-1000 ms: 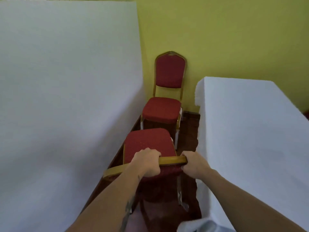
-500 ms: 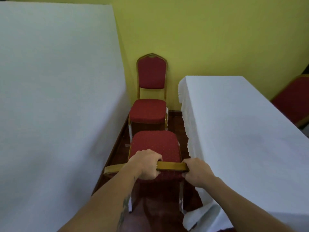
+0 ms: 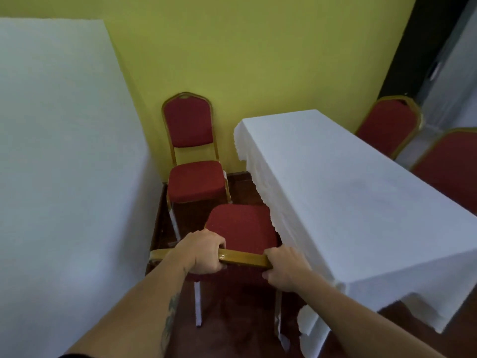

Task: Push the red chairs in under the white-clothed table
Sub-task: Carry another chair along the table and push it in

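A red chair point(image 3: 241, 228) with a gold frame stands right in front of me. My left hand point(image 3: 205, 251) and my right hand point(image 3: 285, 270) both grip the gold top rail of its backrest. The seat's right front corner touches the hanging edge of the cloth on the white-clothed table point(image 3: 348, 202) at the right. A second red chair point(image 3: 192, 156) stands beyond it with its back to the yellow wall.
Another white-clothed table point(image 3: 64, 151) fills the left side, leaving a narrow aisle of dark red floor point(image 3: 232, 332). Two more red chairs point(image 3: 389, 125) stand behind the right table. A dark doorway point(image 3: 423, 42) is at the far right.
The chair I hold has turned and shifted right, so its seat now reaches the right table's cloth. My view has swung right, showing more of that table and the chairs behind it.
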